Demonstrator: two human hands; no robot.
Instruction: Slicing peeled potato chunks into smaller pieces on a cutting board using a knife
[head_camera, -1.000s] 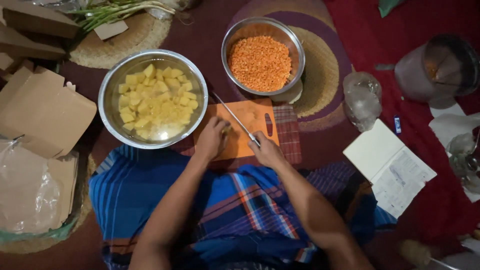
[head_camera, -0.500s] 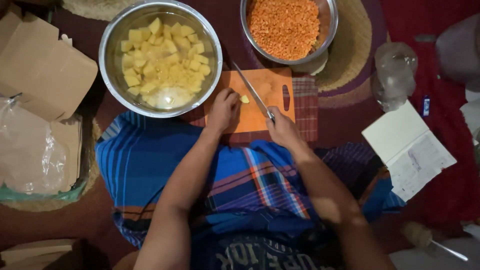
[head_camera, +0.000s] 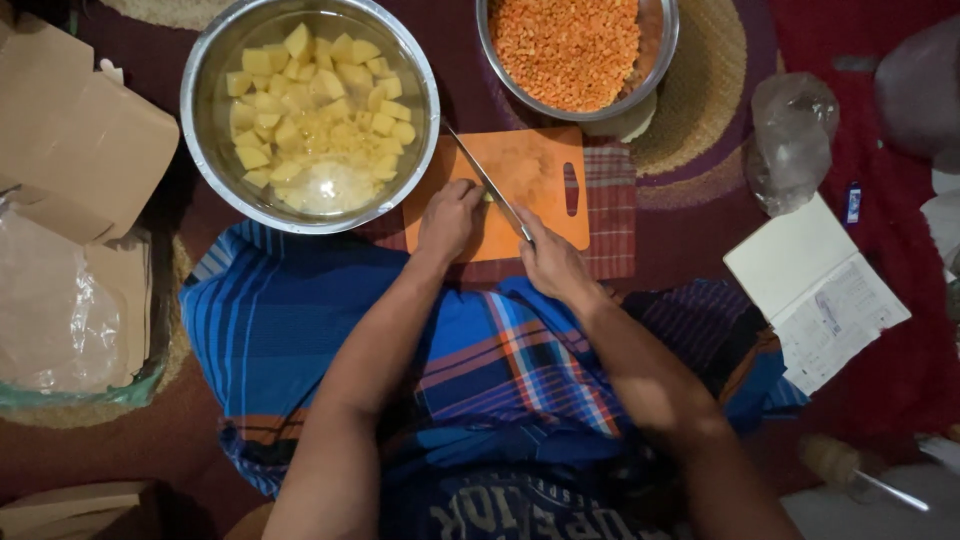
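1. Blue striped cloth (head_camera: 300, 320): it covers the person's lap and fills the lower middle of the view. Both forearms reach forward over it to the work area.
2. Steel bowl (head_camera: 205, 150): it sits at upper left, its rim just beside the board's left edge, and holds yellow potato cubes (head_camera: 310, 110) in water. A second steel bowl (head_camera: 660, 60) of orange lentils (head_camera: 570, 45) sits beyond the board's far edge.
3. Open booklet (head_camera: 815, 290): it lies well to the right, apart from the work.
4. Orange cutting board (head_camera: 545, 170): it lies on a checked cloth (head_camera: 610, 215), directly ahead of the lap. Keep it flat so it does not slide under blade pressure.
5. Right hand (head_camera: 555, 265): it is closed around the handle of the knife (head_camera: 490, 185). The blade runs diagonally up and left across the board, tip toward the potato bowl.
6. Left hand (head_camera: 448, 220): it rests on the board with fingers curled down over a small potato piece (head_camera: 487, 197), which is mostly hidden beneath them, only a yellow sliver showing at the blade.
7. Technique for this cut, as a judgement: keep the left fingertips tucked behind the knuckles, let the blade side ride against the knuckles, and press straight down. Keep the piece on a flat face so it cannot roll.
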